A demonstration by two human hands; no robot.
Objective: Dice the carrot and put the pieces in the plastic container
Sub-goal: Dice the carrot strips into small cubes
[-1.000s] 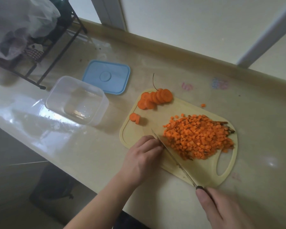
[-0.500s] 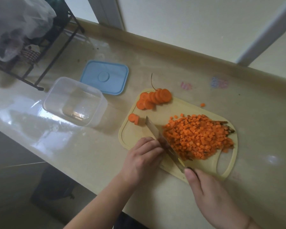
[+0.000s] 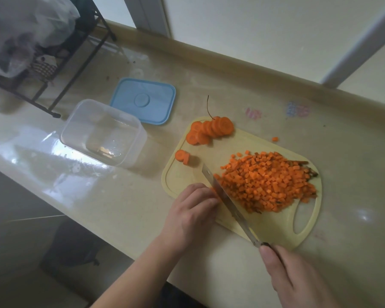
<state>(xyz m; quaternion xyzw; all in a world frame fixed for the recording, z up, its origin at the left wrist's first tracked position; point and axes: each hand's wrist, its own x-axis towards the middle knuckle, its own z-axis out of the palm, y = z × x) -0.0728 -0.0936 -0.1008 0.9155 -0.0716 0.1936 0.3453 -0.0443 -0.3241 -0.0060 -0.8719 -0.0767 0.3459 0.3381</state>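
Two stacks of carrot rounds (image 3: 210, 130) are yet to be diced at the far left corner of the cutting board (image 3: 273, 227), plus a stray pair (image 3: 182, 157) nearer you. Your right hand (image 3: 298, 278) is curled around the knife (image 3: 226, 197) handle, the blade running diagonally from near right to far left, its flat against the pile of diced carrot (image 3: 269, 185). Your left hand (image 3: 191, 216), fingers curled, sits touching the blade's left side; whatever it steadies is hidden. The empty plastic container (image 3: 102, 132) lies beyond the board's left edge, nearer your left hand, so the dice must travel leftward across the blade line.
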